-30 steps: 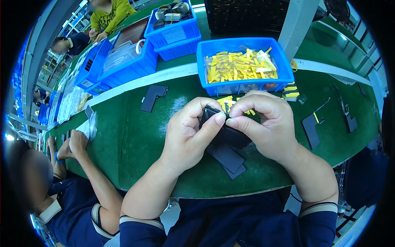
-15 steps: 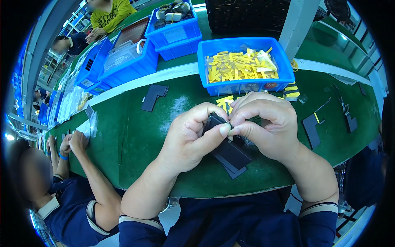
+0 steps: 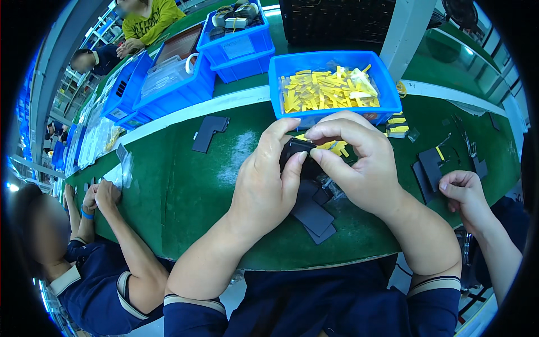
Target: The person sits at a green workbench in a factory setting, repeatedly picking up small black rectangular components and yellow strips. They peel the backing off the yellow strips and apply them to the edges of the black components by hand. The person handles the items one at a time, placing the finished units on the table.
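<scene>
My left hand [image 3: 255, 188] grips a small, dark, flat black piece [image 3: 293, 148] between thumb and fingers, tilted above the table. At its right end, my right hand [image 3: 368, 168] pinches the edge with thumb and forefinger. Fingers hide most of the piece, and I cannot make out any small part in that pinch. Below the hands lie flat dark-grey pieces [image 3: 312, 210], overlapping on the green table [image 3: 191, 208]. Yellow strips [image 3: 340, 148] lie just behind the right hand.
A blue bin [image 3: 275, 90] of yellow strips stands behind my hands. A dark L-shaped piece [image 3: 210, 133] lies left. At right, another person's hand [image 3: 465, 194] touches a dark piece [image 3: 431, 167]. Blue bins [image 3: 177, 92] line the far left; a co-worker's arm [image 3: 132, 241] rests nearby.
The black piece is turned in my left hand, whose fingers now point more upward. Another person's hand has come in from the right, with a dark piece over the one there.
</scene>
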### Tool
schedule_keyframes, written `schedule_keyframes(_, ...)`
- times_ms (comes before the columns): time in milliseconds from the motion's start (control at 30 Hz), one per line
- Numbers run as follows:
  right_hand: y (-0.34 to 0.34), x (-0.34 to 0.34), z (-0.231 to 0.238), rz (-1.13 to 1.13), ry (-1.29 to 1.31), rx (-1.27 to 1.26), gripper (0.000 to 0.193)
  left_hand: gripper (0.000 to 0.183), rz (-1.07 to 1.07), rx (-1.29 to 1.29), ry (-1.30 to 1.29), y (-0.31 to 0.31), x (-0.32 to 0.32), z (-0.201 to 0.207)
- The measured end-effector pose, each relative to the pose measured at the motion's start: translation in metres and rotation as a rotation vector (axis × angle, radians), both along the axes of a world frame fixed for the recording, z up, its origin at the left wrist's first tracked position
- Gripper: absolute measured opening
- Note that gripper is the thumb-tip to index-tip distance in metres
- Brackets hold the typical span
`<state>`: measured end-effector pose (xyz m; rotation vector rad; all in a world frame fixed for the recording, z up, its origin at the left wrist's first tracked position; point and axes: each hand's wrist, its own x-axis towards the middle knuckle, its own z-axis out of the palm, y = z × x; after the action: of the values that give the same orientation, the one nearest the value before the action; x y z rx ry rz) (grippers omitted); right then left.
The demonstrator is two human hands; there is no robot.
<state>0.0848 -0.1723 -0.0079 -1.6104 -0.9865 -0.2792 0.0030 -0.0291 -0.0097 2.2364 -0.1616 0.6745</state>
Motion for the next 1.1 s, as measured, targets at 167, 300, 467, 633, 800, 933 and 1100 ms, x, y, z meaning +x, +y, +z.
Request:
schedule_keyframes(167, -0.003, -0.001, -0.001, -0.080, -0.272, -0.062, 0.014, 0.050, -0.023, 0.084, -0.066, -0.005, -0.002, 0.001)
schedule_keyframes(300, -0.005, -0.006, 0.004, -0.123, -0.391, -0.130, 0.013, 0.052, -0.034, 0.122, -0.061, -0.005, -0.005, 0.003)
schedule_keyframes(467, -0.009, -0.010, 0.014, -0.134, -0.419, -0.210, 0.012, 0.053, -0.058, 0.150, -0.007, -0.007, -0.009, 0.004)
schedule_keyframes(633, -0.007, -0.013, 0.013, -0.166, -0.366, -0.220, 0.012, 0.053, -0.047, 0.163, -0.040, -0.010, -0.010, 0.006)
schedule_keyframes(800, -0.003, -0.013, 0.008, -0.166, -0.340, -0.166, 0.014, 0.052, -0.039, 0.156, -0.029, -0.011, -0.011, 0.006)
schedule_keyframes(933, -0.006, -0.006, 0.009, -0.095, -0.396, -0.191, 0.016, 0.051, -0.036, 0.176, -0.005, -0.009, -0.012, 0.006)
schedule_keyframes(1100, -0.011, -0.007, 0.013, -0.052, -0.355, -0.275, 0.015, 0.052, -0.063, 0.192, -0.022, -0.009, -0.013, 0.005)
